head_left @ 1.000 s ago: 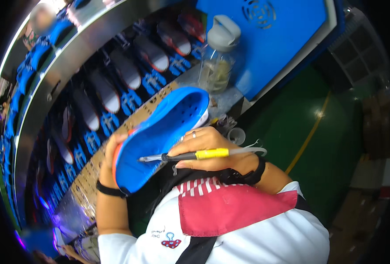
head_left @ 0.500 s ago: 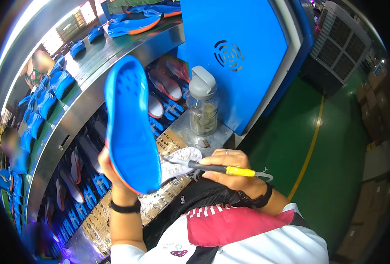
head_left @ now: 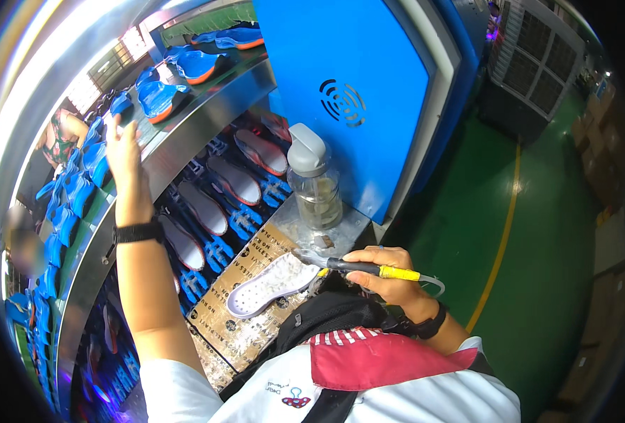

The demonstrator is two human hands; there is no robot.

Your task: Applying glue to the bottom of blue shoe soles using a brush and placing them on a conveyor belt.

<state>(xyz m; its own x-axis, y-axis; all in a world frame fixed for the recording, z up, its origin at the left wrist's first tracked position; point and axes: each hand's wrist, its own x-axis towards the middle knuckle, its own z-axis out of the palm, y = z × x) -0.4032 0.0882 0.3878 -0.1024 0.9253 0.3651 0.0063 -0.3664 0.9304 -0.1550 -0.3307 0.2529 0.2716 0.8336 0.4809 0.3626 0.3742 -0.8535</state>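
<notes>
My left hand [head_left: 126, 161] is raised at the edge of the conveyor [head_left: 207, 99], fingers stretched out and holding nothing that I can see. Just beyond its fingertips sits a blue shoe sole with an orange underside [head_left: 159, 100]. In my right hand [head_left: 403, 299] is a brush [head_left: 355, 266] with a black and yellow handle and a thin tube at its end. Its bristles are over the upper end of a pale, perforated sole [head_left: 274, 283], covered in whitish residue, which lies on a cardboard-covered surface [head_left: 221, 331].
A clear bottle with a grey lid [head_left: 316, 180] stands beside a blue machine cabinet [head_left: 348, 63]. Several shoes [head_left: 235, 180] rest on a rack under the conveyor. More blue soles [head_left: 66, 190] line the belt at left, near another person [head_left: 62, 134].
My left hand has let go of the large blue sole and moved up and left to the conveyor. The brush stays in my right hand. The pale sole is now uncovered.
</notes>
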